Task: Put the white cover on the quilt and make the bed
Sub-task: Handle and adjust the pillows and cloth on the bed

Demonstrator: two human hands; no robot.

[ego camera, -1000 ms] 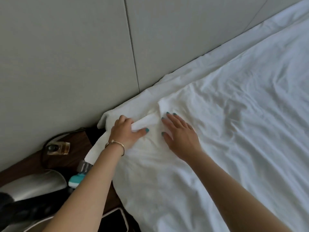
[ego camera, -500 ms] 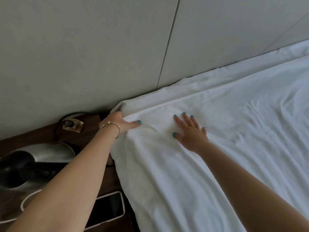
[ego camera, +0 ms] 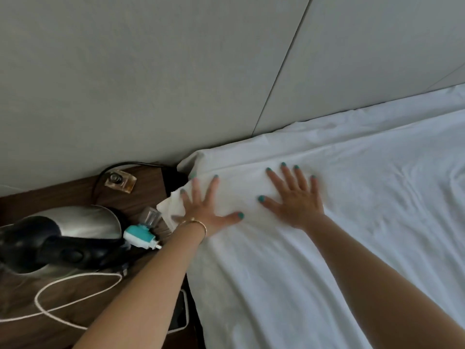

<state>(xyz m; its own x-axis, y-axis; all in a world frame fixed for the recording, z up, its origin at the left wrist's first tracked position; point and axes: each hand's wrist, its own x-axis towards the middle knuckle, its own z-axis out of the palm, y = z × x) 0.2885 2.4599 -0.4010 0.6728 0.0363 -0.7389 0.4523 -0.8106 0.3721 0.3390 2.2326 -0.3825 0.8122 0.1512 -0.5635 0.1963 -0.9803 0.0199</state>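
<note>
The white covered quilt (ego camera: 339, 222) lies spread over the bed, its top edge running along the grey headboard wall. My left hand (ego camera: 203, 205) presses flat with spread fingers on the quilt's near-left corner, where a flap of white fabric (ego camera: 171, 210) sticks out over the nightstand. My right hand (ego camera: 294, 195) lies flat with fingers spread on the quilt a little to the right. A strip of white sheet (ego camera: 352, 127) shows between the quilt's edge and the wall.
A dark wooden nightstand (ego camera: 75, 318) stands left of the bed. On it are a silver and black lamp (ego camera: 63, 238), a small glass bottle (ego camera: 120, 181), a teal and white plug (ego camera: 141, 238), a white cable (ego camera: 75, 280) and a phone (ego camera: 181, 318) partly under my left arm.
My left hand let go of the corner it gripped and now lies flat on it. My right hand stayed flat on the quilt. The view shifted left, showing more of the nightstand.
</note>
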